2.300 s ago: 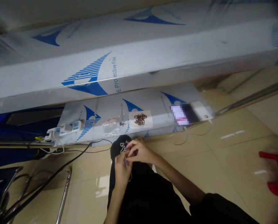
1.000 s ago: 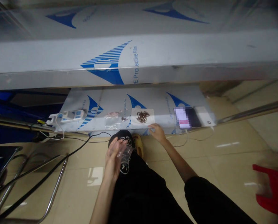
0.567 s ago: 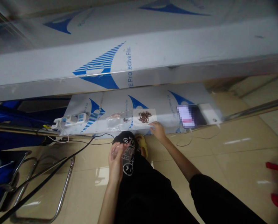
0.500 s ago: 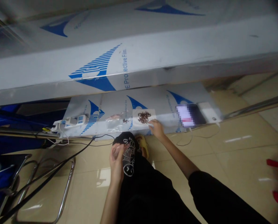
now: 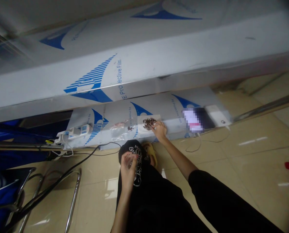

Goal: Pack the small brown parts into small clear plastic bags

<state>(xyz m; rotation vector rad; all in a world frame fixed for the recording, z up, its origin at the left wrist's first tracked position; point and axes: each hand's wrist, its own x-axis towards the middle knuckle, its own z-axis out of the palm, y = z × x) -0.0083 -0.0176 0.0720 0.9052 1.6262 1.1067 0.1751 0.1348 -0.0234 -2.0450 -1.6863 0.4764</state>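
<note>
Brown, elongated small pieces (image 5: 149, 123) lie in a loose pile on a white sheet (image 5: 140, 130) on the low shelf. My right hand (image 5: 160, 130) reaches to the near right edge of this pile, its thumb and fingertips drawn together there. Whether a piece is between them is too small to tell. Above my knee, my left hand (image 5: 129, 166) is curled around a see-through plastic thing (image 5: 129, 161), whose exact kind I cannot make out. Left of the sheet lies a clear plastic bag (image 5: 118, 132) with a few dark bits (image 5: 130, 128) beside it.
A phone (image 5: 195, 119) and a white device (image 5: 216, 116) with cables sit on the right of the film-covered shelf (image 5: 167, 111). A power strip (image 5: 80, 131) is at its left. The film-covered upper ledge (image 5: 171, 61) overhangs behind. Black cables (image 5: 86, 158) and a metal-framed chair (image 5: 73, 200) stand left.
My right hand has moved from the white sheet's edge in to the brown pile, its fingers closing together. My left hand stays curled, a little further right in view as the camera shifts.
</note>
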